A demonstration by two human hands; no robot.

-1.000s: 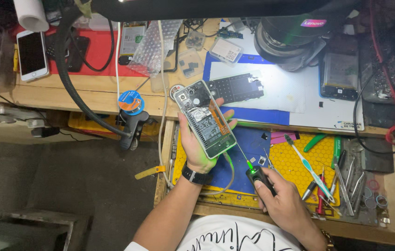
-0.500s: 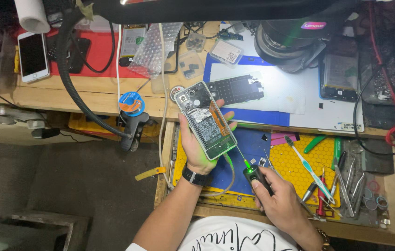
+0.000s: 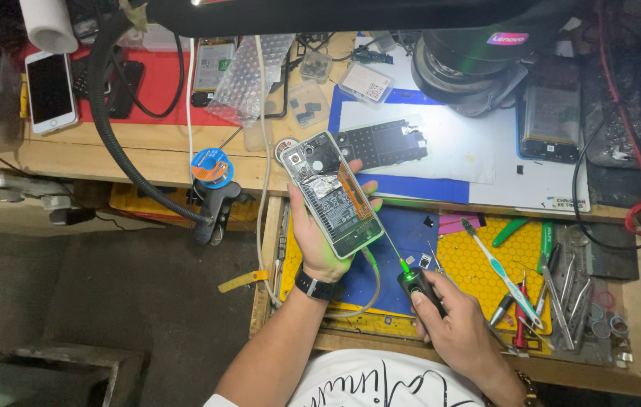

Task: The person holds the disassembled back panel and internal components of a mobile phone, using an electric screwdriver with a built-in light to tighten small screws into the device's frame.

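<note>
My left hand (image 3: 320,245) is clamped around the opened phone (image 3: 334,194). My right hand (image 3: 452,324), at five o'clock from it, grips the electric screwdriver (image 3: 417,285). I judge I'm mid-unscrewing; next the bit must seat squarely.

Pale grey opened phone (image 3: 334,194) with an orange strip and silvery foil inside, edged in bright green glow. The screwdriver (image 3: 417,283) is black with a green-lit tip. Under it, a blue mat (image 3: 403,226) beside a yellow honeycomb-patterned mat (image 3: 479,260). White toothbrush (image 3: 498,267) with a teal stripe, a red tray (image 3: 158,87) up top, a white phone (image 3: 50,90), a black wristband (image 3: 314,286).
</note>
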